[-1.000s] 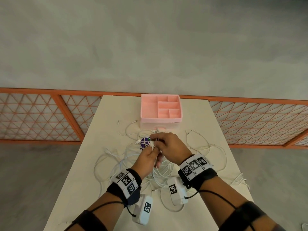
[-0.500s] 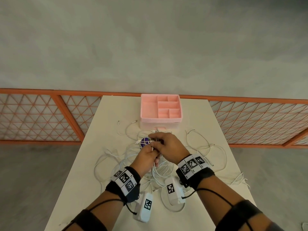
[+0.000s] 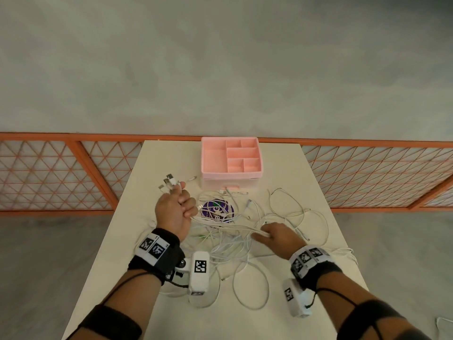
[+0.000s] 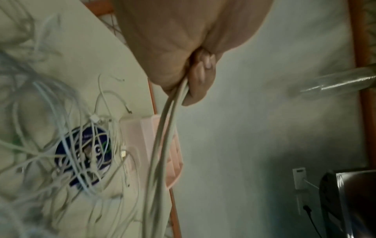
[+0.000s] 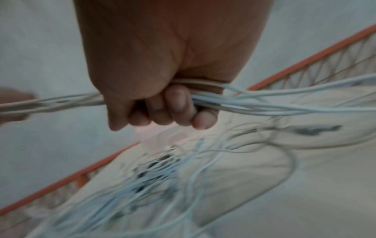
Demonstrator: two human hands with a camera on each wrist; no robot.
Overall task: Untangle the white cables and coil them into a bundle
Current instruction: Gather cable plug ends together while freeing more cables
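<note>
From the head view, we are gripping a bunch of white cables [image 3: 225, 225] in our fisted left hand [image 3: 174, 212], plug ends sticking up, while our right hand [image 3: 277, 235] is closing round the same strands over the table [image 3: 306, 182]. The pink organizer [image 3: 208, 157] is sitting empty. A second ago both hands were together; now they are apart.

On the left wrist view, fingers [image 4: 200, 85] are clamping two strands.

On the right wrist view, fingers [image 5: 179, 104] are curling round the bunch.
</note>
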